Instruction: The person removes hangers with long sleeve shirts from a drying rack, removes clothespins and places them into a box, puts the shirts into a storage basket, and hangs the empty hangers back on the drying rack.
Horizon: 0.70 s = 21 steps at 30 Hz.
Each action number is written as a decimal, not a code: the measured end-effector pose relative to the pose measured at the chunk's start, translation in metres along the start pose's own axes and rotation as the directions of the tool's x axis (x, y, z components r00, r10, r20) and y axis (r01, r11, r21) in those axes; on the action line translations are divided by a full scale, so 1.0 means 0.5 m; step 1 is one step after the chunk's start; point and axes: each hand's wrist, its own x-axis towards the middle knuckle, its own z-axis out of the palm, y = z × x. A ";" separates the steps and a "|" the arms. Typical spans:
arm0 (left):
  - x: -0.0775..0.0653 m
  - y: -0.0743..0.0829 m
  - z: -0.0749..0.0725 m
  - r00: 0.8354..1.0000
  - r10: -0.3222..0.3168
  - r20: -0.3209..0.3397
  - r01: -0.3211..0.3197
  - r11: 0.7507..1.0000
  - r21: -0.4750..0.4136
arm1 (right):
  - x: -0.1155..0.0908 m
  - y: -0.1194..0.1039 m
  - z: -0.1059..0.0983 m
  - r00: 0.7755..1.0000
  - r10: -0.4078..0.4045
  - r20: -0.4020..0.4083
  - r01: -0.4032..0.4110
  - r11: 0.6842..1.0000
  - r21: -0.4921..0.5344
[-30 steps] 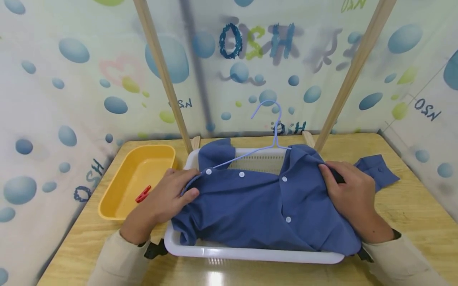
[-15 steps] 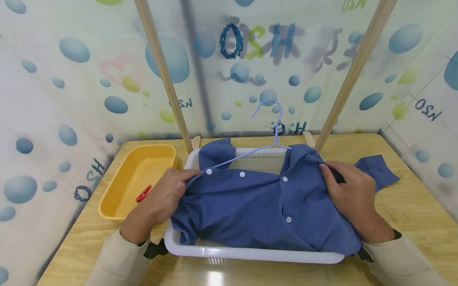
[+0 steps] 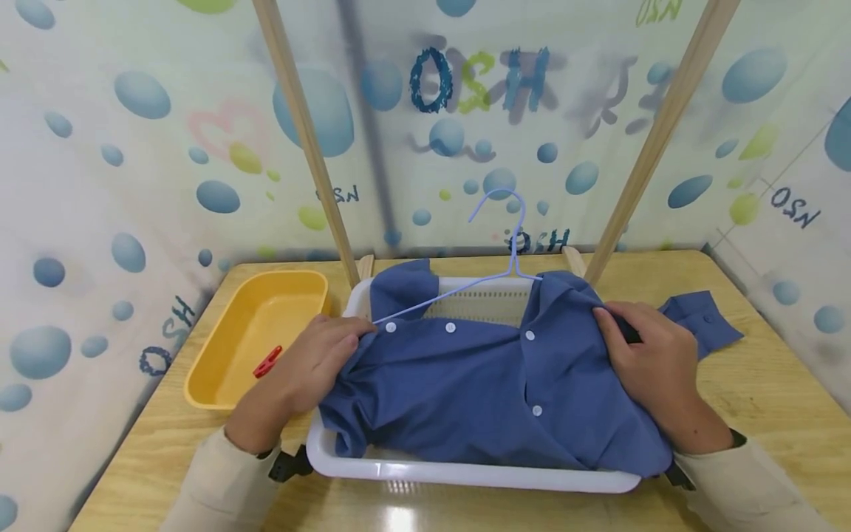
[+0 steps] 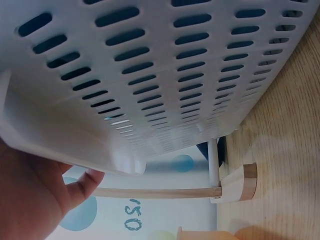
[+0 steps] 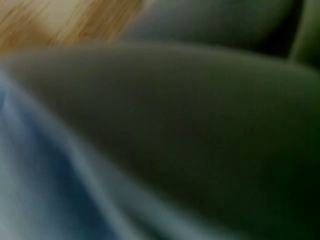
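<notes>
A blue button-up shirt (image 3: 452, 391) lies spread over a white slotted basket (image 3: 479, 474). A light-blue wire hanger (image 3: 459, 290) slopes across its top, its hook standing up; its right arm runs under the collar. My left hand (image 3: 319, 362) pinches the shirt edge at the hanger's left end; the fingertips are partly hidden. My right hand (image 3: 654, 362) grips the shirt's right shoulder, thumb on top. In the left wrist view, the left hand (image 4: 35, 195) is beside the basket wall (image 4: 165, 90). Dark, blurred cloth (image 5: 165, 120) fills most of the right wrist view.
On the left, a yellow tray (image 3: 199, 369) holds a red clothespin (image 3: 268, 362). Two wooden poles (image 3: 312, 148) rise behind the basket. A shirt cuff (image 3: 705, 321) lies on the wooden table (image 3: 764, 414) at right.
My left thumb, stretched out over the cloth a second ago, has drawn in beside the fingers. The shirt's left edge has dropped slightly, baring more of the hanger's end. My right hand keeps its grip.
</notes>
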 end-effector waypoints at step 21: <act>0.008 0.001 0.005 0.999 0.046 0.025 -0.047 0.999 0.025 | -0.001 -0.002 -0.001 1.000 0.006 0.014 -0.006 1.000 0.001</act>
